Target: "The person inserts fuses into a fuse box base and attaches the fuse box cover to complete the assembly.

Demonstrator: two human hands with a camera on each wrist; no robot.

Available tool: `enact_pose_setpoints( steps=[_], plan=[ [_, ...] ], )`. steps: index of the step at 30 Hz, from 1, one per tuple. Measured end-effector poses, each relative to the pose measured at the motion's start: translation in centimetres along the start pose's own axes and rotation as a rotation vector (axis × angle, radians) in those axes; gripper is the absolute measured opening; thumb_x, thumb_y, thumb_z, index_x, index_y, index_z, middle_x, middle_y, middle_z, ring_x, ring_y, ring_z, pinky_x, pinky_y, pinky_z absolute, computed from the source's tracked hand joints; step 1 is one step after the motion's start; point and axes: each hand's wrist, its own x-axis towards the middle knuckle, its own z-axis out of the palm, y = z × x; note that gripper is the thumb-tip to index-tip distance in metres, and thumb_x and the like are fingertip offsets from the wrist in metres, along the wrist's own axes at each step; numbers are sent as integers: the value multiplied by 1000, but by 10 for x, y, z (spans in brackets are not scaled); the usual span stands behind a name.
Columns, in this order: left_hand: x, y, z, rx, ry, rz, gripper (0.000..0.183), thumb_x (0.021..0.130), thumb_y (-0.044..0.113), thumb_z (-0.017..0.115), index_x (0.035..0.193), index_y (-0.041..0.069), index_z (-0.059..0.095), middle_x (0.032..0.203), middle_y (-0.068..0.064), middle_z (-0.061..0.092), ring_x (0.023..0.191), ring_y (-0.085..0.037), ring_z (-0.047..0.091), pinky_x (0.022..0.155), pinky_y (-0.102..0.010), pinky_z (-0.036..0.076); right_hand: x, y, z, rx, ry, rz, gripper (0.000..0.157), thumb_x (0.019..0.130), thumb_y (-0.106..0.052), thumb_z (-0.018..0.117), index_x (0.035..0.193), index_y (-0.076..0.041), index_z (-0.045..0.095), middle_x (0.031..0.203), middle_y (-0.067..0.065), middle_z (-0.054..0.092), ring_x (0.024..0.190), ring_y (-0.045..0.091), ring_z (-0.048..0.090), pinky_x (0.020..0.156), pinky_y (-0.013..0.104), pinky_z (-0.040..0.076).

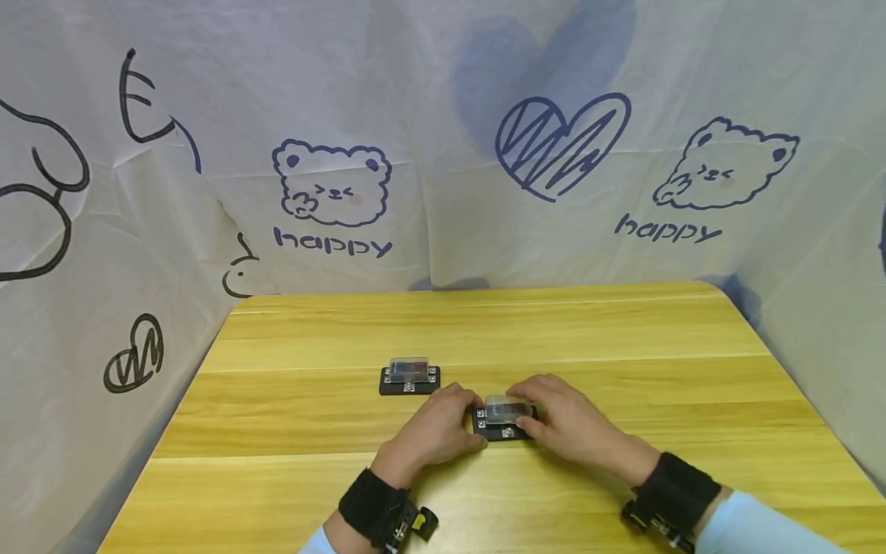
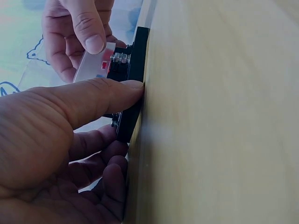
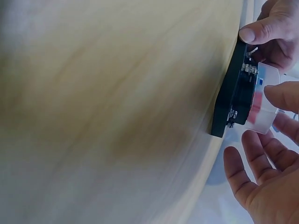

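A fuse block with a black base (image 1: 494, 433) and a clear cover (image 1: 500, 411) sits on the table in front of me. My left hand (image 1: 438, 428) pinches the left end of its base, thumb on the near edge and fingers at the far side. Around the cover's right part, my right hand (image 1: 577, 422) holds on with thumb and fingertips. Red and blue fuses show through the cover (image 3: 259, 122) in the right wrist view. Metal screw terminals (image 2: 122, 58) stick up from the base in the left wrist view.
A second fuse block (image 1: 409, 378) with a clear cover lies a little farther back and left. Wood-grain table (image 1: 291, 415) spreads all around. White cloth (image 1: 443, 154) with blue and black drawings hangs behind and at both sides.
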Motion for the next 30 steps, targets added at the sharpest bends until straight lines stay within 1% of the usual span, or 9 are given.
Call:
enact_pose_setpoints(
  steps=[5, 10, 13, 16, 19, 22, 24, 30],
  plan=[
    [1, 0, 1, 3, -4, 1, 54, 71, 34, 82, 116, 12, 64, 105, 0, 59, 96, -16, 53, 88, -35, 49, 0, 1, 2, -10, 12, -41, 37, 86, -23, 72, 121, -21, 64, 116, -1, 63, 108, 16, 56, 88, 42, 53],
    [1, 0, 1, 0, -13, -6, 56, 72, 38, 81, 119, 14, 62, 106, 0, 58, 96, -15, 53, 89, -34, 49, -1, 3, 2, -24, -2, -35, 37, 87, -26, 71, 123, -21, 64, 117, 0, 62, 108, 16, 56, 89, 41, 52],
    [0, 1, 0, -36, -4, -22, 58, 75, 45, 78, 122, 16, 61, 105, 0, 56, 91, -14, 52, 83, -33, 49, -2, 3, 1, -25, -18, -6, 42, 88, -29, 70, 127, -19, 61, 121, 1, 62, 111, 18, 55, 91, 43, 51],
    [0, 2, -1, -95, 12, -34, 57, 79, 50, 74, 126, 21, 60, 102, 0, 54, 84, -13, 50, 72, -31, 48, -3, 3, -2, -17, -18, 26, 45, 87, -30, 70, 129, -17, 59, 121, 2, 61, 110, 19, 56, 90, 45, 51],
    [0, 4, -2, -126, 28, -35, 50, 82, 51, 71, 124, 26, 60, 99, -1, 54, 80, -14, 49, 67, -29, 45, -4, 4, -3, -3, -12, 40, 42, 87, -30, 71, 126, -17, 61, 120, 1, 62, 108, 18, 57, 88, 45, 52],
    [0, 5, -2, -124, 45, -33, 42, 85, 50, 69, 121, 28, 62, 99, -1, 55, 80, -13, 50, 67, -29, 45, -5, 6, -2, 10, -12, 36, 36, 88, -30, 70, 122, -18, 63, 118, -2, 62, 106, 16, 57, 88, 43, 52],
    [0, 5, -2, -124, 53, -31, 39, 86, 49, 68, 119, 28, 63, 101, -1, 56, 81, -13, 50, 68, -29, 46, -5, 7, -1, 17, -8, 31, 34, 88, -30, 70, 120, -18, 64, 116, -3, 62, 105, 15, 58, 87, 42, 52],
    [0, 6, -3, -131, 69, -33, 40, 85, 49, 69, 118, 26, 66, 101, -1, 58, 83, -12, 52, 68, -29, 47, -4, 7, 0, 24, 1, 33, 32, 89, -30, 70, 119, -20, 65, 114, -4, 62, 102, 12, 58, 85, 40, 54]
  ],
)
